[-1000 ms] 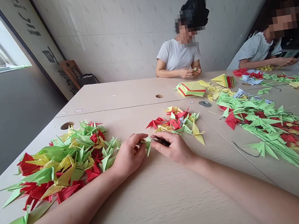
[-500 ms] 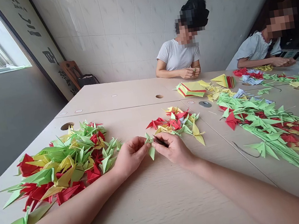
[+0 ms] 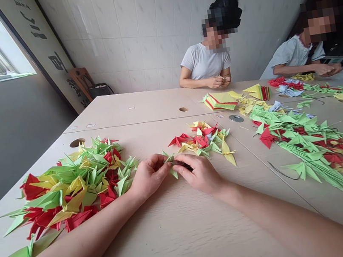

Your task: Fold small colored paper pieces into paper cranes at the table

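Green folded-paper piece: over the worktop, well in from its left edge; your left hand pinches it, your right hand grips a dark tool at it; red, green and yellow paper pile lies nearer that edge

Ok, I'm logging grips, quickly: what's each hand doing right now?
Left hand: closed, pinching a green folded-paper piece.
Right hand: closed, holding a slim dark tool.
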The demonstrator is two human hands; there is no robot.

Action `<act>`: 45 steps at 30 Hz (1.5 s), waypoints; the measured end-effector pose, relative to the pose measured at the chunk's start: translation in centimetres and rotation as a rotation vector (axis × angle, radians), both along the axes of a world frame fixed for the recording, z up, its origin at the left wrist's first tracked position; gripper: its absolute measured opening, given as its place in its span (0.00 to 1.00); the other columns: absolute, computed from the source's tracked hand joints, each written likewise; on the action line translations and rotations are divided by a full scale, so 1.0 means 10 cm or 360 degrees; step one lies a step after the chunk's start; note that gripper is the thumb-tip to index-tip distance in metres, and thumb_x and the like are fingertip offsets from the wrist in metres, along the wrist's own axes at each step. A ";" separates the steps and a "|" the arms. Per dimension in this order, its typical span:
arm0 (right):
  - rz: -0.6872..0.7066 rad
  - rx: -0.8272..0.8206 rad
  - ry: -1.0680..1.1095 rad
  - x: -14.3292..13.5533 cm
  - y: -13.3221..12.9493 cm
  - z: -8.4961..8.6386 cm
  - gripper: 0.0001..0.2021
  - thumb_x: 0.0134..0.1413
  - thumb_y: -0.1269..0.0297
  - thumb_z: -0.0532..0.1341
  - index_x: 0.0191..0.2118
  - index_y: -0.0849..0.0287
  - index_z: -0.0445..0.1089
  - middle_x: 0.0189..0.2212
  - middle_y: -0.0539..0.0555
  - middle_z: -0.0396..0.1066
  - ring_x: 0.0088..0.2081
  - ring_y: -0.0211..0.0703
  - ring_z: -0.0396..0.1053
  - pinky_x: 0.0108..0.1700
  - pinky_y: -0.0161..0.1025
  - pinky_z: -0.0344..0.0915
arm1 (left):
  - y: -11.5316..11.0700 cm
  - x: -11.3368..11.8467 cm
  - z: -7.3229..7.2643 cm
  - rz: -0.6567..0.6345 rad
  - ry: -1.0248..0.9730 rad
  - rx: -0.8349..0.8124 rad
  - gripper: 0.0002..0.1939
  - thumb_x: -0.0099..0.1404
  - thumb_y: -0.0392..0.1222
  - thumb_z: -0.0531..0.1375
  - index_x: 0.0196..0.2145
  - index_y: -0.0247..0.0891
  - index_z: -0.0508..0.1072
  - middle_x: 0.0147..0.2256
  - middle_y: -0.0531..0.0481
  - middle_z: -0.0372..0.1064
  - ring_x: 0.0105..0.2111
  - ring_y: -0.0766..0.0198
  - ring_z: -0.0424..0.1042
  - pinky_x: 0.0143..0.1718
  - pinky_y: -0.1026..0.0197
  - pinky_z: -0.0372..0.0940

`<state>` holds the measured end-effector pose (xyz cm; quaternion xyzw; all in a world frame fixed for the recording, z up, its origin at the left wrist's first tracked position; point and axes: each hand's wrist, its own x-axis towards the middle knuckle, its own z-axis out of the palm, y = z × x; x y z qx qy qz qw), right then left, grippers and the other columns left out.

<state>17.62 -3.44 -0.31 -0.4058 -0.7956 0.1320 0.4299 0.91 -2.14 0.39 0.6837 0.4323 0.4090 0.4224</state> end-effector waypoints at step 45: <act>-0.0369 0.0120 0.0827 0.23 0.29 -0.01 0.13 0.53 0.62 0.58 0.44 0.59 0.61 0.28 0.52 0.66 0.29 0.38 0.65 0.32 0.37 0.65 | 0.15 -0.52 0.53 0.0195 0.1818 0.0511 0.16 0.47 0.43 0.62 0.37 0.43 0.75 0.38 0.42 0.69 0.42 0.43 0.64 0.40 0.47 0.57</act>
